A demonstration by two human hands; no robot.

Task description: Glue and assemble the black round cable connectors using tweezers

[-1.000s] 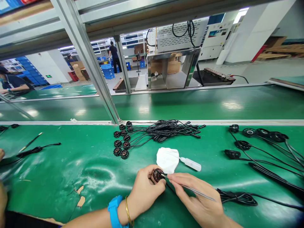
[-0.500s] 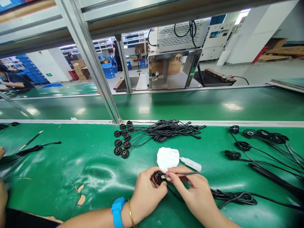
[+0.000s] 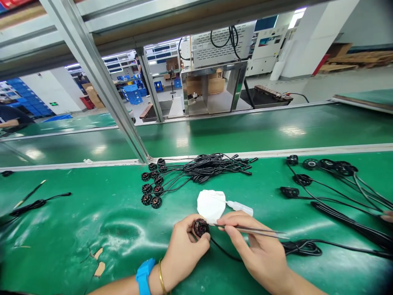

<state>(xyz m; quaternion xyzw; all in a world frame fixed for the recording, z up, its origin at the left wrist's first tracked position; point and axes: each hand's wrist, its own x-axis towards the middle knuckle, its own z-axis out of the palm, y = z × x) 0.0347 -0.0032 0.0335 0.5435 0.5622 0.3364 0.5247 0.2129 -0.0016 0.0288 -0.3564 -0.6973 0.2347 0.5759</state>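
My left hand (image 3: 188, 241) is closed around a small round black part with coppery windings (image 3: 201, 228), its face turned up toward me. A black cable (image 3: 225, 249) leads from beside that part and passes under my right hand (image 3: 256, 248). Metal tweezers (image 3: 264, 232) are pinched in my right hand, with two thin ends sticking out to the right. Their left end lies close to the round part; I cannot tell if it touches. Just beyond my fingers lie a white cloth or paper wad (image 3: 211, 205) and a clear plastic dropper bottle (image 3: 241, 207).
Several similar round parts (image 3: 156, 202) with bundled black cables (image 3: 211, 168) lie behind on the green mat (image 3: 123, 196). More black parts (image 3: 302, 179) and cables lie at right. A metal post (image 3: 107, 94) rises at the back left. Another person's hand (image 3: 387, 216) shows at the right edge.
The tweezers have shifted away from the face of the round part to its right side, and the part's face shows more fully. The whole view has turned slightly.
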